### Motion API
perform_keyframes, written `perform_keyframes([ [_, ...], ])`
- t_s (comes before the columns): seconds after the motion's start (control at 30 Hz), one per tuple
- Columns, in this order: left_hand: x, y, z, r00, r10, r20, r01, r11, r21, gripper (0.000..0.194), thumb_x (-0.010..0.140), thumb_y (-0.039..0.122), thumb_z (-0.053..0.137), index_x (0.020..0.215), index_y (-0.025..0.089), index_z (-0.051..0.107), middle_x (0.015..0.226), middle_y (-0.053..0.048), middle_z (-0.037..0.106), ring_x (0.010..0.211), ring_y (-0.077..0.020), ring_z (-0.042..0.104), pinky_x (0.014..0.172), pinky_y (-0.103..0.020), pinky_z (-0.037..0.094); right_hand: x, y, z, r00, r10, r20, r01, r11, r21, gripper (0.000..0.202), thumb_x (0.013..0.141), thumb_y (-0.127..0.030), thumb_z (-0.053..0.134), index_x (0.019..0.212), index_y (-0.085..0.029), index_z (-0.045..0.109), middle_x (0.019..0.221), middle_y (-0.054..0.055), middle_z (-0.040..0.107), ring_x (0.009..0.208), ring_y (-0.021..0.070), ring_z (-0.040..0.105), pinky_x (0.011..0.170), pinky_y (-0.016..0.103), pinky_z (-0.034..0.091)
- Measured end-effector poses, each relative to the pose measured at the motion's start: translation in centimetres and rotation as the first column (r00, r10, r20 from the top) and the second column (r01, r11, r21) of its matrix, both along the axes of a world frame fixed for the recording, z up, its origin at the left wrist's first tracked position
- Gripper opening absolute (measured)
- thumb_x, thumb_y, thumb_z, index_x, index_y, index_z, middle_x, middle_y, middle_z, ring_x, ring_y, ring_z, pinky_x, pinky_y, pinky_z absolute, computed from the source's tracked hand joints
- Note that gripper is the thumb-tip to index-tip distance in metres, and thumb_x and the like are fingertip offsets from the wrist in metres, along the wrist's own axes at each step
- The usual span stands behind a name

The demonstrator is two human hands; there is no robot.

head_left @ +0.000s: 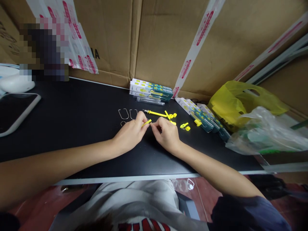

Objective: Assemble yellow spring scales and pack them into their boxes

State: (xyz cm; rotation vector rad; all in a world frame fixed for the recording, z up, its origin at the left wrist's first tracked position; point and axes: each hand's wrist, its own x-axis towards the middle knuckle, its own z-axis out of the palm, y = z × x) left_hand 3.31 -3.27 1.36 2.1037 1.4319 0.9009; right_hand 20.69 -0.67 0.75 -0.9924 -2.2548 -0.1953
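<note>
Between finger and thumb, my left hand point(130, 133) pinches a thin yellow plastic piece point(147, 122) that points up to the right. My right hand point(167, 134) is closed in a pinch close to the tip of that piece; what its fingers hold is too small to make out. Just behind the hands lies a yellow rod point(157, 113) with a metal end. Bent metal wire loops point(124, 114) lie beyond my left hand, partly hidden by it. To the right of my right hand are small yellow plastic parts point(184, 125) and a small spring point(183, 128).
Printed narrow boxes point(151, 89) and clear plastic tubes point(150, 101) stand against the cardboard at the back. More boxes point(204, 117) lie at right, beside a yellow plastic bag point(240, 99) and a clear bag point(267, 131). A phone point(18, 112) lies far left on the black table point(79, 128).
</note>
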Motion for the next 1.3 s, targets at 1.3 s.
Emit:
perform_keyframes([
  [1.3,-0.3,0.1,0.2,0.931,-0.161,0.327,0.197,0.977,-0.079,0.017,0.096,0.032,0.038,0.082,0.022,0.036,0.055,0.009,0.043,0.048,-0.0085,0.042,0.054,-0.023,0.034,1.2,1.4,0.4,0.974,0.201,0.105,-0.217,0.961,0.171,0.027,0.095,-0.022,0.047,0.069,-0.019,0.051,0.063,0.002,0.053,0.062,0.0142,0.051,0.062,0.026,0.041],
])
